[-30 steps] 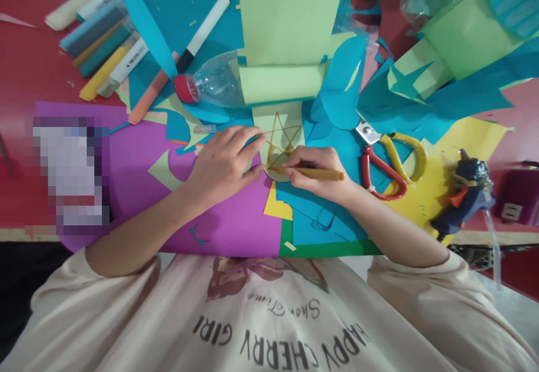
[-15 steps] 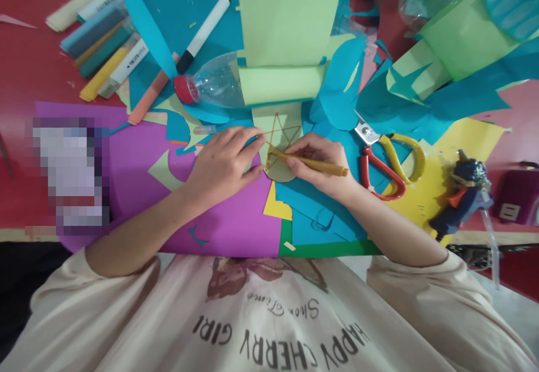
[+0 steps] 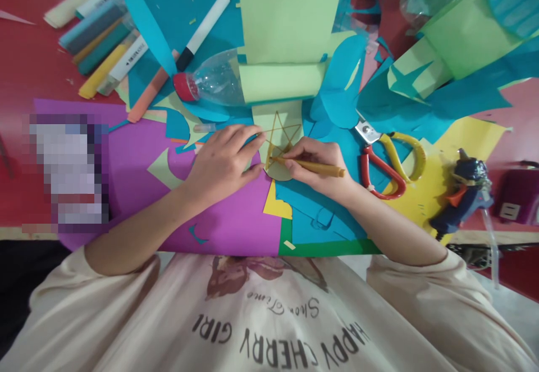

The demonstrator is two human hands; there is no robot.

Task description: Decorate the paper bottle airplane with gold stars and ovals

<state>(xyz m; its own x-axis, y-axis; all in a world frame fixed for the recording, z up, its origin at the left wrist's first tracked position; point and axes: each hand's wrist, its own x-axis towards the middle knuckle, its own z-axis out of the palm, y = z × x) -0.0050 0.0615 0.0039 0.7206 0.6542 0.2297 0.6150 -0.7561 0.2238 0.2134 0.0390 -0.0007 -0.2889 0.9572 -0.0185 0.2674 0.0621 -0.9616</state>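
Observation:
My right hand (image 3: 318, 161) is closed round a mustard-yellow marker (image 3: 324, 168), its tip on a pale green paper piece (image 3: 280, 173) with a rounded lower end. A star outline (image 3: 275, 130) in the same yellow-brown is drawn on that paper, its lower left part under the tip. My left hand (image 3: 229, 158) lies flat, fingers stretched, with its fingertips on the paper's left edge. Just beyond the paper, a clear plastic bottle (image 3: 217, 80) with a red cap lies on its side, wrapped in pale green paper.
Scissors (image 3: 379, 158) with red and yellow handles lie right of my right hand, and a dark blue glue gun (image 3: 467, 192) beyond them. Several markers (image 3: 105, 32) lie at the upper left. Purple paper (image 3: 236, 223) and blue scraps cover the red table (image 3: 21, 74).
The marker tip has shifted slightly within the lower left of the star, and my right hand has moved a little with it. My left hand stays in place.

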